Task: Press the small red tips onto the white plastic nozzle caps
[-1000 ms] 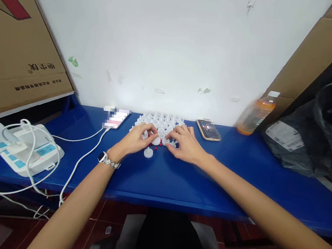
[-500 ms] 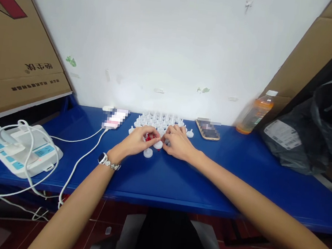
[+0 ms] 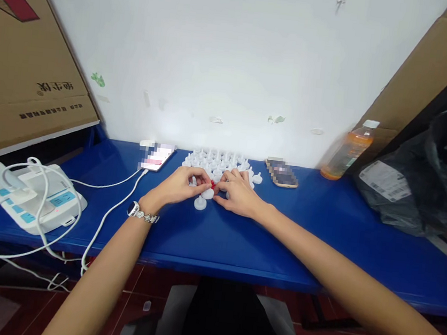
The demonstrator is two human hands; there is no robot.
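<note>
Disc (image 3: 207,193), white, round and seemingly plastic, is showing its flat face to the viewer, just in front of the red piece (image 3: 212,184) and between the two hands, over the blue bench (image 3: 246,248). Left hand (image 3: 186,182) is pinching near the upper rim, thumb and forefinger closed together on what looks like the disc. Right hand (image 3: 240,193) is curling its fingers close by on the other side; whether it is gripping the disc, the red piece or something hidden under the palm, cannot tell. Behind, stemmed caps (image 3: 207,164) are standing packed together, stems up; one loose stemmed cap (image 3: 200,204) is resting upright just below the disc, showing the likely shape of the part. Handling, by judgement: weight is probably running very light, walls fairly stiff, surface smooth enough to be slipping if pressed off-centre. Rim is looking like the sounder hold, thumb and finger on opposite edges; the thin stem is seeming the weak spot, likely bending or snapping under sideways load. Red piece is appearing tiny, asking for fingertips only; its hardness is not showing.
</note>
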